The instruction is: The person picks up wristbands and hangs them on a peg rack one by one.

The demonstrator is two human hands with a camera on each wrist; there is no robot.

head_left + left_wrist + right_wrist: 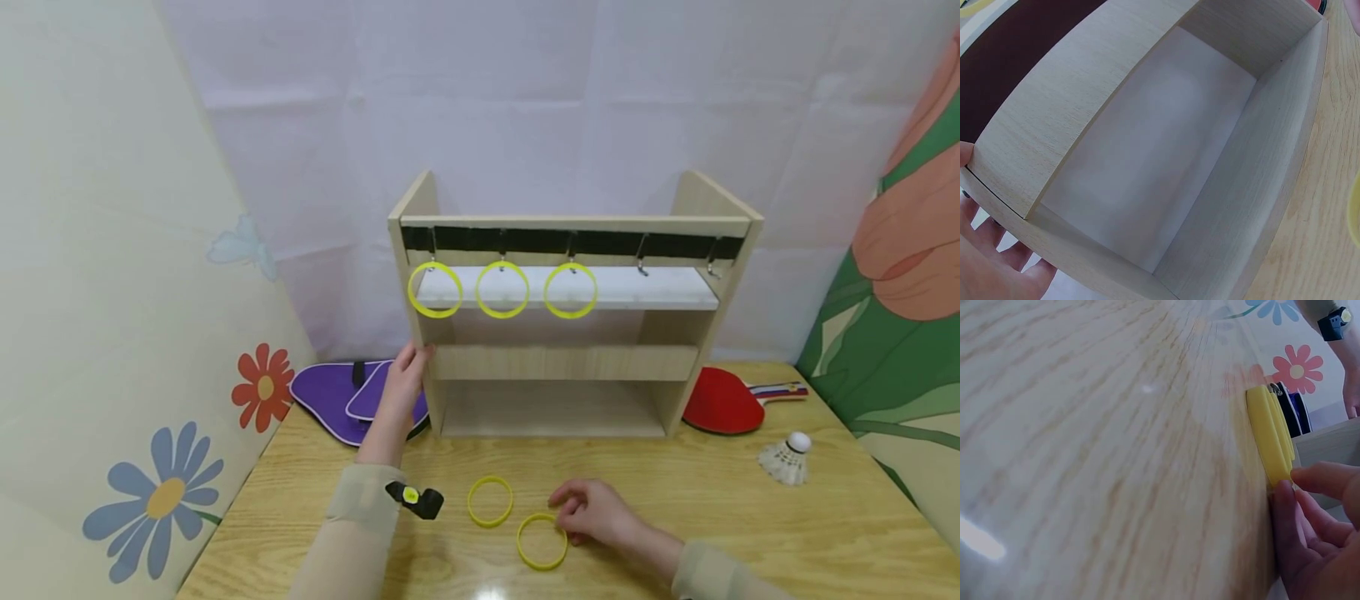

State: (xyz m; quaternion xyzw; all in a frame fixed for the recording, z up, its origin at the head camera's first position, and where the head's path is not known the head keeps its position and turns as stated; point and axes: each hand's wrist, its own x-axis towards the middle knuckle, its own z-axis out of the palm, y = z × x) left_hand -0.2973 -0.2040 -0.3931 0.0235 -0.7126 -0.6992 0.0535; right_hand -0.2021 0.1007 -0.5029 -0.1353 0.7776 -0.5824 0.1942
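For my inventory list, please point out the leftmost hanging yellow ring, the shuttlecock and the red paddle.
Leftmost hanging yellow ring (436, 314), head view: bottom of its band.
Shuttlecock (784, 461), head view: its feathers.
Red paddle (722, 403), head view: its red face.

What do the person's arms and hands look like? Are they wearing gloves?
No gloves: the left hand and right hand are both bare. The left sleeve and right sleeve are long and pale beige. At the left cuff sits a small black gadget with a bright yellow patch on it.
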